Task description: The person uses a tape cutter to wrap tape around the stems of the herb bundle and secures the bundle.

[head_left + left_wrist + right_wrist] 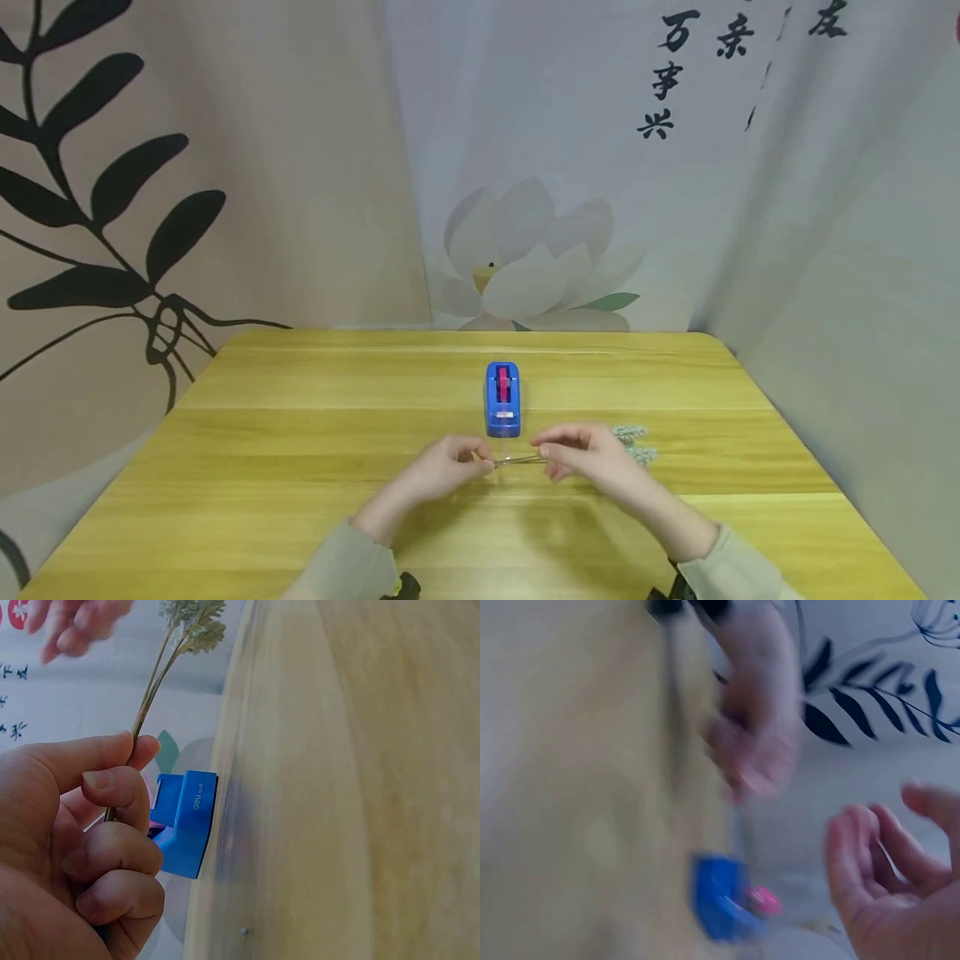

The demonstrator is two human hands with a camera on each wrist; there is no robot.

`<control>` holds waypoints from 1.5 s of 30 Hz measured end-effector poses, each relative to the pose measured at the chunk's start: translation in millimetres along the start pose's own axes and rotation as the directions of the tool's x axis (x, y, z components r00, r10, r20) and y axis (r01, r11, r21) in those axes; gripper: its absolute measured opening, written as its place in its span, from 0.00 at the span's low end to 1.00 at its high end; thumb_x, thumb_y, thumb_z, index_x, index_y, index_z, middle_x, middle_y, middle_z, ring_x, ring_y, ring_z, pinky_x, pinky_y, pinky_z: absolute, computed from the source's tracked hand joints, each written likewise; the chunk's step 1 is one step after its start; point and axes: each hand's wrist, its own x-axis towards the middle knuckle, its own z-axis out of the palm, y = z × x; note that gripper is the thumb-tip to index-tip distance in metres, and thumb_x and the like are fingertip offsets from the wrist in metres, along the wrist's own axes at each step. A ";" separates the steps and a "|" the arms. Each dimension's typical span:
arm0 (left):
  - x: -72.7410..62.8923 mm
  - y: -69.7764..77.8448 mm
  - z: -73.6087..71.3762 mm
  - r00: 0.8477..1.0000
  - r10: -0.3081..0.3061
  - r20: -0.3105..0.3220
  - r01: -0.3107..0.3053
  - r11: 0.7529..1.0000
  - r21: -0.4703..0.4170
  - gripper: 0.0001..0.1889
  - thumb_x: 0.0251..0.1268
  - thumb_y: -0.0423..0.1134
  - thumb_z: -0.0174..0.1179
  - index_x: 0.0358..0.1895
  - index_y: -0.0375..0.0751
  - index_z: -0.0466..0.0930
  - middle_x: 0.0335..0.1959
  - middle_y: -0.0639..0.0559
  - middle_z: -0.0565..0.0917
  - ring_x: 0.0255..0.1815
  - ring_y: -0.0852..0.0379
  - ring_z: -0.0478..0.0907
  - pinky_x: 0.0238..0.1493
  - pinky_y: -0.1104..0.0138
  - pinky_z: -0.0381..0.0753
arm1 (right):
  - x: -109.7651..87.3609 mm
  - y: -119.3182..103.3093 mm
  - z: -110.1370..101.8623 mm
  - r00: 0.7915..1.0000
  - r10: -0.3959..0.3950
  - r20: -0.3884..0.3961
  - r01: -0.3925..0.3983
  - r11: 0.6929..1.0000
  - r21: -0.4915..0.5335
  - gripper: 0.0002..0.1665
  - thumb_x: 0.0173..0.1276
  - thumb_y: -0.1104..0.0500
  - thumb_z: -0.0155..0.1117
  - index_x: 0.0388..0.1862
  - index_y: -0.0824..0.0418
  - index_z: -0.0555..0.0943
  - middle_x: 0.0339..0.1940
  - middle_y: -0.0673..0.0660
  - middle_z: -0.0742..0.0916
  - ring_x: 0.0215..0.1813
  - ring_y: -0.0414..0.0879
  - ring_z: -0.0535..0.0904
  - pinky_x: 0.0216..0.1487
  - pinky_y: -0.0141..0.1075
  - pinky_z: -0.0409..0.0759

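My left hand [452, 467] pinches the thin brown stems [152, 694] of a small bunch of dried flowers between thumb and fingers, over the table. Their pale grey-green flower heads [633, 443] show beyond my right hand in the head view. My right hand [588, 454] is beside the stems, fingers loosely bent; the right wrist view shows the thumb apart from the fingers and nothing between them. Just behind the stems stands a blue tape dispenser [502, 417] with a pink-red reel [503, 385]. In the right wrist view the dispenser and both hands are blurred.
The wooden table [300, 400] reaches back to a printed curtain [337, 167] with dark leaves, a pale lotus and writing. A tiny pale bit [245, 931] lies on the tabletop in the left wrist view.
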 end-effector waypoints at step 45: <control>19.9 2.7 -12.8 0.978 -0.016 0.209 0.006 0.999 0.047 0.14 0.75 0.40 0.50 0.40 0.38 0.86 0.20 0.52 0.77 0.16 0.61 0.61 0.18 0.71 0.60 | 47.3 33.7 -11.0 0.981 -0.043 0.187 0.141 0.821 -0.553 0.07 0.66 0.62 0.66 0.33 0.63 0.89 0.27 0.51 0.88 0.18 0.35 0.68 0.22 0.29 0.70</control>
